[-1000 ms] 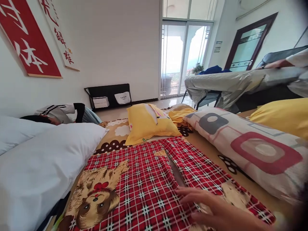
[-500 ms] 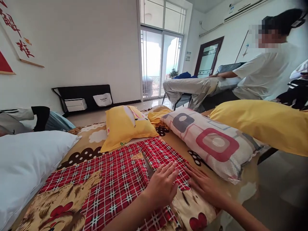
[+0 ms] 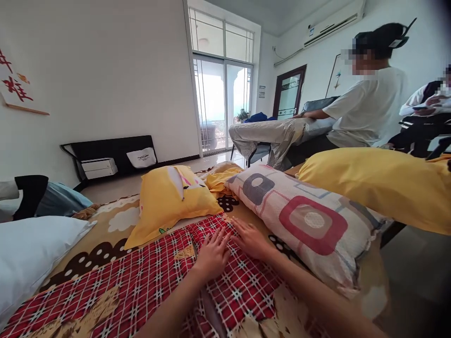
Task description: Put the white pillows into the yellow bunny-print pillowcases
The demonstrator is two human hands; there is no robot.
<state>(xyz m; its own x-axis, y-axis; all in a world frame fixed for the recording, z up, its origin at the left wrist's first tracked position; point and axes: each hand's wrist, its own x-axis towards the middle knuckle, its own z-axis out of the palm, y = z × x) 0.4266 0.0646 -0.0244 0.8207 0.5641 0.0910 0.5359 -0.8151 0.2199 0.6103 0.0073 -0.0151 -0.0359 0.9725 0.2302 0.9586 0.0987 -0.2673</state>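
Observation:
A red plaid pillowcase (image 3: 148, 277) with tan animal prints lies spread over the brown patterned bedding (image 3: 123, 220). Both palms face down on its folded right part. My left hand (image 3: 213, 253) rests near the fold, fingers stretched out toward the far edge. Close beside it on the right, my right hand (image 3: 251, 238) lies flat, its fingertips near the cloth's far corner. A gap by the fold shows a dull grey-brown strip under my left forearm. Just beyond the fingertips sits a yellow cartoon pillow (image 3: 176, 202).
A pillow with rounded-square prints (image 3: 296, 216) lies at the right, with a yellow pillow (image 3: 373, 188) behind it. A white pillow (image 3: 31, 253) is on the left. One person (image 3: 366, 103) sits at a covered table (image 3: 264, 134); another sits farther right.
Both hands have slid forward along the folded cloth to its far edge, fingers still extended. The camera view has shifted slightly, and the plaid cloth stays flat.

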